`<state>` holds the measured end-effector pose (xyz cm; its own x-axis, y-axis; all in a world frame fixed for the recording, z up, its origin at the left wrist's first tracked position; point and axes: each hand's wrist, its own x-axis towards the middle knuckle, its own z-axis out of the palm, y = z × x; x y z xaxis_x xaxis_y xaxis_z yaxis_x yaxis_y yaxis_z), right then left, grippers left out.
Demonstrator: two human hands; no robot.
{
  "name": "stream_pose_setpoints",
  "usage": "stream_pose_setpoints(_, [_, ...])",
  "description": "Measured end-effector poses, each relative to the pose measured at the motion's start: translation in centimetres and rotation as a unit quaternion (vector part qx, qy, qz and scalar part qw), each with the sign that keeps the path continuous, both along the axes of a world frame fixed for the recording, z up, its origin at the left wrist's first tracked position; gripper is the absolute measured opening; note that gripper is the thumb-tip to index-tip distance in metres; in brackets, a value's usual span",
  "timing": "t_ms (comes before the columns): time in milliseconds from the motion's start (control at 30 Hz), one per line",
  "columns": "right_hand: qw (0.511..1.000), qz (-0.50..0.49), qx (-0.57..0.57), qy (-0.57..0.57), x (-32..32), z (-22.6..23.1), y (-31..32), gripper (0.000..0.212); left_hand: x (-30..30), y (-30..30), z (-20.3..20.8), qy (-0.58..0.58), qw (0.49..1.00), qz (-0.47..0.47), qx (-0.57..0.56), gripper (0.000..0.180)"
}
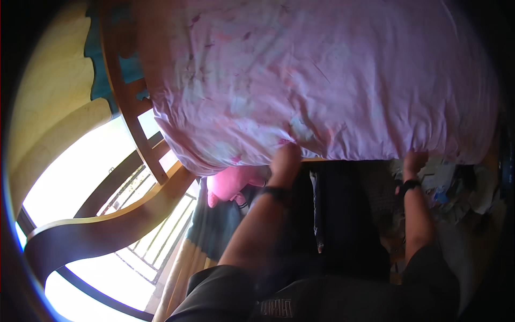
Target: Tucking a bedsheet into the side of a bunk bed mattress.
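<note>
A pink bed sheet (343, 86) with a faint floral pattern covers a mattress that fills the upper part of the view. My left hand (286, 160) is closed on the sheet's near edge, left of the middle, and creases fan out from it. Farther right along the same edge, my right hand (415, 162) is closed on the hanging cloth, its fingertips hidden. Each wrist has a dark band. Between my hands a strip of wooden bed edge (314, 159) shows beneath the sheet.
A curved wooden bed rail (123, 220) sweeps out at the left, in front of a bright window (80, 166) with bars outside. A pink plush toy (230, 184) lies below the mattress beside a teal and beige curtain (214, 222). Assorted clutter (456, 188) sits low at the right.
</note>
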<state>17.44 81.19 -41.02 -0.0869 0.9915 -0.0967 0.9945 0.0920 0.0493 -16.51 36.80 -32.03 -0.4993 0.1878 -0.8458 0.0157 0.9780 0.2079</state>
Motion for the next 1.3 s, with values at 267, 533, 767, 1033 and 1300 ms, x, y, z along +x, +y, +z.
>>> stream_pose_setpoints(267, [0.737, 0.620, -0.251, 0.094, -27.7, 11.7, -32.9, 0.068, -12.9, -30.9, 3.5, 0.384, 0.899, -0.196, -0.073, 0.063])
stream_pose_setpoints(533, [0.505, 0.560, -0.635, -0.168, -23.5, 9.7, -44.0, 0.027, -11.1, -37.5, 1.9, 0.317, 0.947, -0.032, -0.037, 0.066])
stream_pose_setpoints(767, [0.583, 0.475, -0.628, 0.200, -39.0, 14.2, -54.2, 0.021, -14.4, -40.7, 0.3, 0.504, 0.849, 0.155, -0.003, 0.078])
stream_pose_setpoints(1033, [0.621, 0.393, -0.622, 0.271, -48.0, 15.3, -59.0, 0.026, -16.7, -36.1, 5.2, 0.278, 0.926, 0.240, -0.085, 0.040])
stream_pose_setpoints(1300, [0.685, 0.491, -0.480, 0.241, -47.7, 14.2, -63.1, 0.053, -10.8, -30.7, 4.7, 0.355, 0.742, 0.503, 0.265, 0.030])
